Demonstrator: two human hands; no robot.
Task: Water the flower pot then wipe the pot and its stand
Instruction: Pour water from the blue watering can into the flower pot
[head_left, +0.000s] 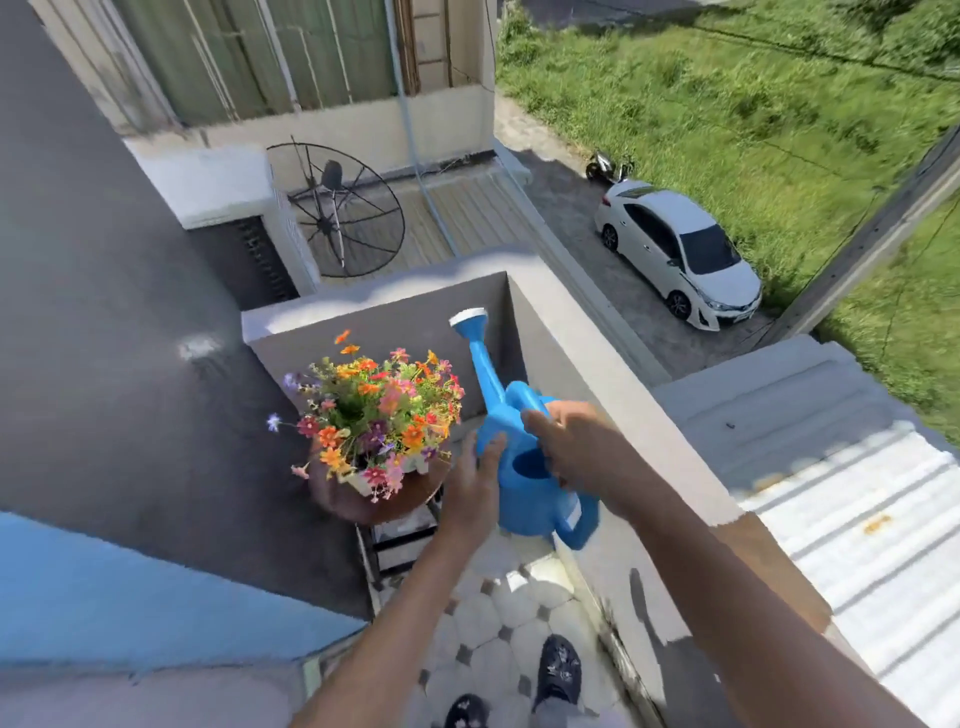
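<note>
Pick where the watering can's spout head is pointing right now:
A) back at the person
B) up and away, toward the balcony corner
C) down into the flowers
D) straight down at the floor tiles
B: the watering can is level, its spout head raised toward the balcony wall, right of the flowers.

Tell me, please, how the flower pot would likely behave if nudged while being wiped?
The flower pot probably tips easily: its bouquet spreads wider than its base. It looks light. The round stand seems narrow and tall, so it may wobble too.

1 watering can (524, 462); 1 flower pot (363, 480); 1 stand (400, 525); 2 hands; 1 car (675, 249)
</note>
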